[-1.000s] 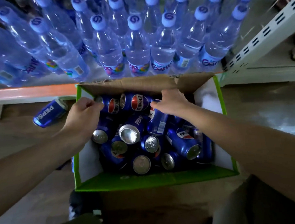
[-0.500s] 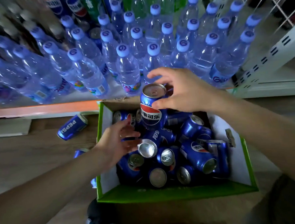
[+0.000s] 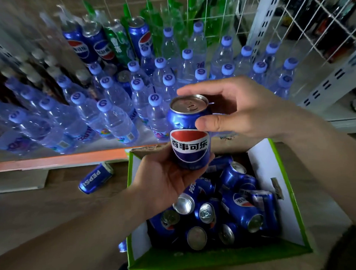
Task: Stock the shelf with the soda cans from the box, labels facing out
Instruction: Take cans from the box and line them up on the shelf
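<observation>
A blue Pepsi can is held upright above the box, its label toward me. My right hand grips its upper part, thumb across the front. My left hand cups its base from below, fingers curled round it. The green-edged cardboard box on the floor holds several more blue cans, lying at all angles. On the shelf at the back stand three blue Pepsi cans beside a green can.
Rows of water bottles with light blue caps fill the low shelf with its orange front edge. One loose Pepsi can lies on the wooden floor left of the box. A white wire grid and white uprights stand at the right.
My right hand lifted one can out of the box and raised it. My left hand left the box and came up under the can's base. The view tilted up toward the shelf.
</observation>
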